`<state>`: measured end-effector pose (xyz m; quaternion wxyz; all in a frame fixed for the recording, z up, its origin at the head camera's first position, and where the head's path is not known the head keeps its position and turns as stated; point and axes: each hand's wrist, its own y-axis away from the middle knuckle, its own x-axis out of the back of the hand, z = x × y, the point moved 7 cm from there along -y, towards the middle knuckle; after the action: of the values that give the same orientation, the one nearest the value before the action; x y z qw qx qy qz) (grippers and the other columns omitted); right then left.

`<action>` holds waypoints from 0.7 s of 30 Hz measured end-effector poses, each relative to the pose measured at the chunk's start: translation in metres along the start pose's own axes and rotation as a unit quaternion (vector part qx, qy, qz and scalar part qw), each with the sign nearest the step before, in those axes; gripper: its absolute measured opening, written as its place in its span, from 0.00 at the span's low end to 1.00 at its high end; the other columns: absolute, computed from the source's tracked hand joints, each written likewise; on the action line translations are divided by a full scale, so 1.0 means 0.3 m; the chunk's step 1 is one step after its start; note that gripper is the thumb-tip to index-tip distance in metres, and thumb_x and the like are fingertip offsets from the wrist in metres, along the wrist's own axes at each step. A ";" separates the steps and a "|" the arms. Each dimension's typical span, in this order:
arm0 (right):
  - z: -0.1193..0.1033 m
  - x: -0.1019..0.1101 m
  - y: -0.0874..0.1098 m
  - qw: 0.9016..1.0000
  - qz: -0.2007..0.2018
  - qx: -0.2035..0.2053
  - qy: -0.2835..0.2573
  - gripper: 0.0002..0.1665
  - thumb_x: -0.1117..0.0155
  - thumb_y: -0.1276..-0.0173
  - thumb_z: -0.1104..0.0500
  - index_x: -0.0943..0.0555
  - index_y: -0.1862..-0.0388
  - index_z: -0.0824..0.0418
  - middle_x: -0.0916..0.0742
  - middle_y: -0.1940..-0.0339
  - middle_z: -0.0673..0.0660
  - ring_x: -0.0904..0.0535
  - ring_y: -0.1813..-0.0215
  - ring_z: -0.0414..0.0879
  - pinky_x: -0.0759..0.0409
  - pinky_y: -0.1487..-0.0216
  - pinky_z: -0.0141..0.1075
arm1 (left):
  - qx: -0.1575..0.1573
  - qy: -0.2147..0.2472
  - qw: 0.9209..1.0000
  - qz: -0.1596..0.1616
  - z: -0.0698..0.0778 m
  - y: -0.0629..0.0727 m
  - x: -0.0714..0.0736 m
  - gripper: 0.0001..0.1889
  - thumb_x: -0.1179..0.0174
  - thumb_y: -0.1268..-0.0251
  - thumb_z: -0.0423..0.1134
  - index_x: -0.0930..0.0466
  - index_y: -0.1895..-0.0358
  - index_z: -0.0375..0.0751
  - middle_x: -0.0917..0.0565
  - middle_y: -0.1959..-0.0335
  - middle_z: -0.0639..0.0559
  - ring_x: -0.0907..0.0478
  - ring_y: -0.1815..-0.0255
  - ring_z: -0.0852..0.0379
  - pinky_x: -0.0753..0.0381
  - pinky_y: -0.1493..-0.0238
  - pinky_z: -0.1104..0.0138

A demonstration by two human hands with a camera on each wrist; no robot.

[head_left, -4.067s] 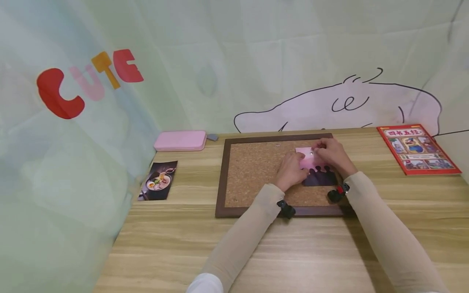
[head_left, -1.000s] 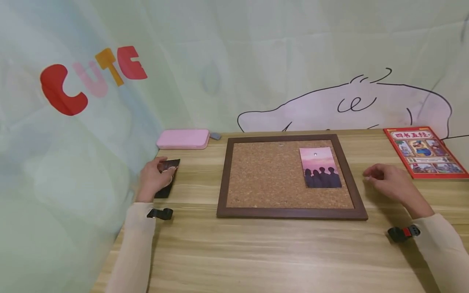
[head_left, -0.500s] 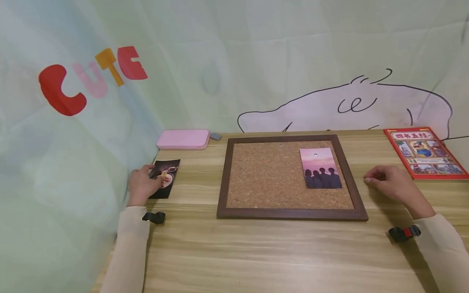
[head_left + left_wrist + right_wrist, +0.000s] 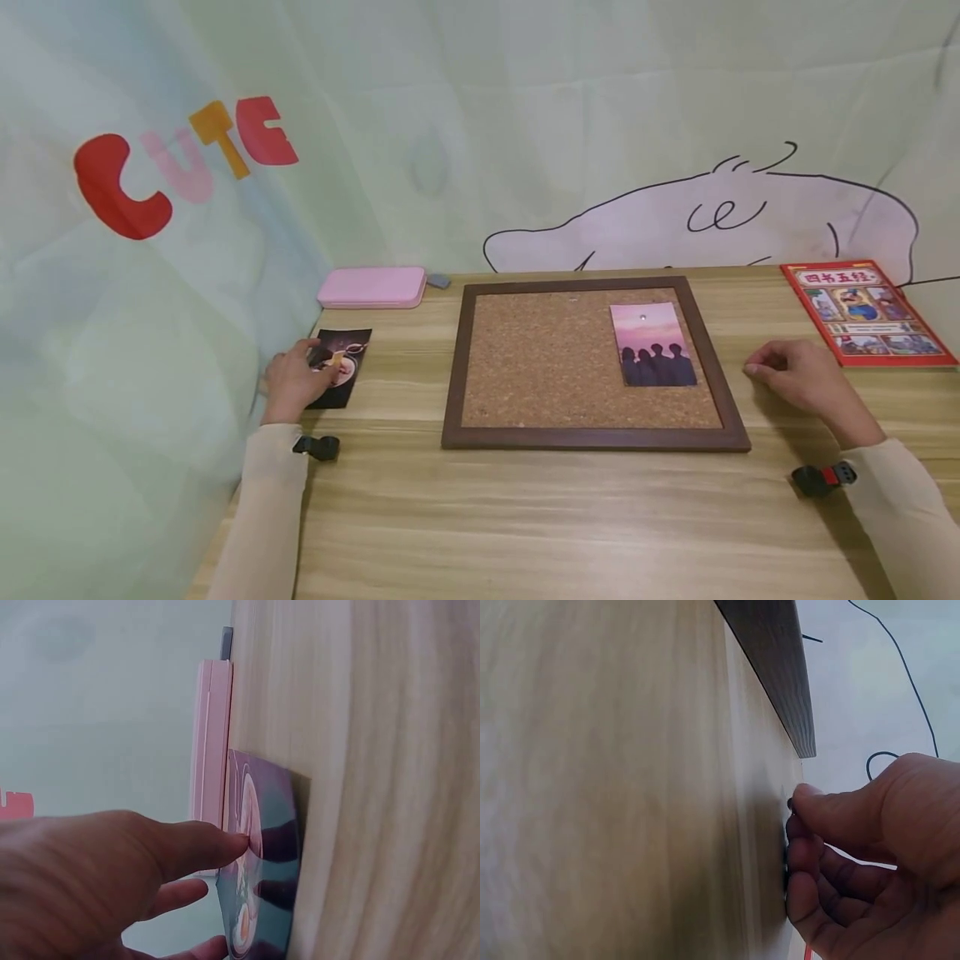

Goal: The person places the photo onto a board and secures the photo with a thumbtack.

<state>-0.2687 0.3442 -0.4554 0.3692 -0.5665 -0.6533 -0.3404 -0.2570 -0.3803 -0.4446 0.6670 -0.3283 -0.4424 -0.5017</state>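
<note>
A dark photo of a noodle bowl (image 4: 347,392) lies on the table at the left. Over its left side is my left hand (image 4: 296,383), thumb across the printed bowl and fingers spread around the left edge. In the left wrist view the thumb tip (image 4: 241,841) is close over the glossy face, which reflects it. My right hand (image 4: 813,383), fingers curled, is low over the table to the right of the corkboard. A small dark thing (image 4: 790,803) shows between its thumb and index finger; I cannot tell its kind. A pink sunset photo (image 4: 648,337) hangs by a silver pin on the corkboard.
The brown-framed corkboard (image 4: 543,367) lies mid-table, with another small pin (image 4: 573,297) near its top edge. A pink case (image 4: 372,287) and a grey tab (image 4: 438,282) stand at the back left. A red comic-style book (image 4: 870,312) lies back right, before a printed curtain (image 4: 450,125).
Both hands have left the pinned sunset photo; the left went to the noodle photo and then slid towards its left edge. My right hand moved right of the board and stayed there.
</note>
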 end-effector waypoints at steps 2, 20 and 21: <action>0.000 0.001 0.000 1.000 0.003 0.000 0.000 0.12 0.33 0.22 0.59 0.14 0.57 0.70 0.12 0.63 0.64 0.24 0.62 0.50 0.30 0.64 0.33 | 0.000 0.004 1.000 0.002 -0.001 -0.001 -0.003 0.36 0.36 0.30 0.44 0.33 0.24 0.30 0.26 0.31 0.18 0.32 0.33 0.19 0.35 0.36 0.35; -0.013 0.029 -0.005 0.999 0.030 -0.032 -0.019 0.15 0.36 0.19 0.57 0.16 0.51 0.71 0.13 0.59 0.67 0.24 0.61 0.52 0.30 0.67 0.32 | 0.001 0.109 0.994 0.025 -0.035 -0.004 0.035 0.33 0.36 0.31 0.33 0.32 0.24 0.30 0.20 0.39 0.18 0.20 0.41 0.28 0.19 0.49 0.48; -0.014 0.029 -0.005 0.999 0.029 -0.035 -0.021 0.15 0.36 0.19 0.57 0.16 0.50 0.71 0.13 0.59 0.67 0.24 0.61 0.52 0.29 0.66 0.32 | 0.000 0.116 0.993 0.018 -0.034 -0.004 0.035 0.33 0.37 0.30 0.33 0.32 0.23 0.31 0.19 0.41 0.19 0.19 0.46 0.30 0.20 0.54 0.52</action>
<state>-0.2703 0.3446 -0.4458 0.3455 -0.6047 -0.6318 -0.3402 -0.2543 -0.3936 -0.4390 0.7226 -0.2760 -0.3561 -0.5244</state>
